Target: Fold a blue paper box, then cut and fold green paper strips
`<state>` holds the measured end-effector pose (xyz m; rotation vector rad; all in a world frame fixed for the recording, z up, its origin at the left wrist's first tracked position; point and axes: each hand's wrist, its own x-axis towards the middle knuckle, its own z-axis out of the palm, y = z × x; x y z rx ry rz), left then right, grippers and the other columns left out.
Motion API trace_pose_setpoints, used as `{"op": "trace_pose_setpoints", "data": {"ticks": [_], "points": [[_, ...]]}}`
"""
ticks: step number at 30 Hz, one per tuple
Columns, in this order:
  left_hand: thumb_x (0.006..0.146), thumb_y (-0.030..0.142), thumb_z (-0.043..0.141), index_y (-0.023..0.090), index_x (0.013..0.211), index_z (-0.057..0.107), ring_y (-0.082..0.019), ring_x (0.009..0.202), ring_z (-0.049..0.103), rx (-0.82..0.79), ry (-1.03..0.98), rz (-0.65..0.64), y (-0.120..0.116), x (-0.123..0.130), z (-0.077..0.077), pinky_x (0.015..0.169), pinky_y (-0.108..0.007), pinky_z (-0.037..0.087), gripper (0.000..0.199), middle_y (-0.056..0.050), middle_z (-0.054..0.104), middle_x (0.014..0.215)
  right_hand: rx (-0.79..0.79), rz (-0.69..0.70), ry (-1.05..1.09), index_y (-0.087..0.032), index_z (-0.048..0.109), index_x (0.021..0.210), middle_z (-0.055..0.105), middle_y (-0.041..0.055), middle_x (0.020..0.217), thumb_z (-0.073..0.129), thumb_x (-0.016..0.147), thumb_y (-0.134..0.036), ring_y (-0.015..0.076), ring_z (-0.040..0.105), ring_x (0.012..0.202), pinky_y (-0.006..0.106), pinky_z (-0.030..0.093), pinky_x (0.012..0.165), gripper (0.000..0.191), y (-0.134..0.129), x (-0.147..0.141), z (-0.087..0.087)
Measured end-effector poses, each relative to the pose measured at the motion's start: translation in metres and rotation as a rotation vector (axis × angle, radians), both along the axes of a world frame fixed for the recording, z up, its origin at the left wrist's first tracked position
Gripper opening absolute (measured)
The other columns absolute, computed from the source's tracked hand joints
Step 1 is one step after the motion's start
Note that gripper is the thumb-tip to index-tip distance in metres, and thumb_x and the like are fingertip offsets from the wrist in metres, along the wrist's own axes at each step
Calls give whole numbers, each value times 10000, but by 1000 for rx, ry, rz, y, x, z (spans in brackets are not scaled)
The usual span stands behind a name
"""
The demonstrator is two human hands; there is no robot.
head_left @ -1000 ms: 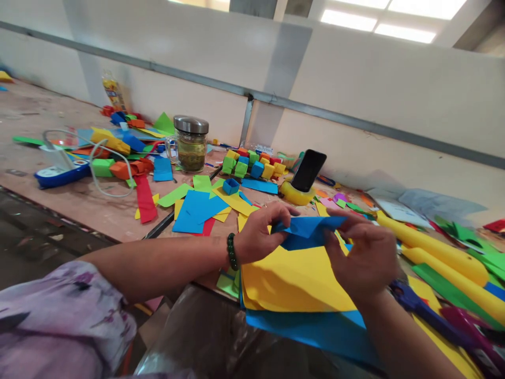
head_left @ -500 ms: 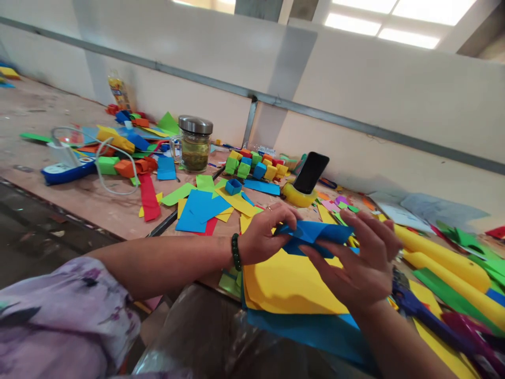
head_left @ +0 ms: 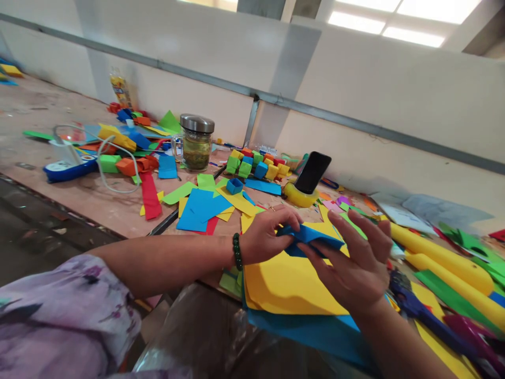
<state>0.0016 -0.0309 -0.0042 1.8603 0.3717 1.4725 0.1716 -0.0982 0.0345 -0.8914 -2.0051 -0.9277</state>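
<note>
A folded piece of blue paper (head_left: pixel 315 237) is held up over a stack of yellow sheets (head_left: pixel 284 287). My left hand (head_left: pixel 272 234), with a dark bead bracelet at the wrist, pinches the paper's left end between thumb and fingers. At its right part, my right hand (head_left: pixel 355 263) has the thumb and a lower finger against the paper, while its upper fingers stretch out above. Part of the fold is hidden behind my fingers. Blue sheets (head_left: pixel 307 329) lie beneath the yellow stack.
Small folded paper cubes (head_left: pixel 256 164) stand in rows near the wall. A lidded glass mug (head_left: pixel 196 147), a phone (head_left: pixel 313 172) on a yellow stand, loose blue paper (head_left: pixel 195 210), a blue toy boat (head_left: pixel 71 168), yellow rolls (head_left: pixel 445 258) and a blue-handled tool (head_left: pixel 418 310) lie around.
My right hand has shifted slightly left, its upper fingers rising off the blue paper's right end. The paper now looks narrower and more folded together. My left hand keeps its pinch.
</note>
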Motion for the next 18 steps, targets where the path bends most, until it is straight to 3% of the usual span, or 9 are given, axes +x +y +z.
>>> {"op": "trace_pose_setpoints", "data": {"ticks": [13,18], "points": [[651,7,570,159,745,559,-169,908,618,-113,102,0,3,0,2,728,-266,520,179,-51,649,931,-100,-49,-61,-233,651,644,651,-1,1247,761,744,-246,271,492,1267,553,184,1155,149,4,-4,-4],[673,61,607,170,833,555,-130,779,611,-124,173,3,3,1,0,675,-239,512,201,-20,631,874,-97,-47,-54,-210,613,607,667,11,1225,738,763,-230,270,512,1247,553,187,1150,201,6,-2,-2]]}}
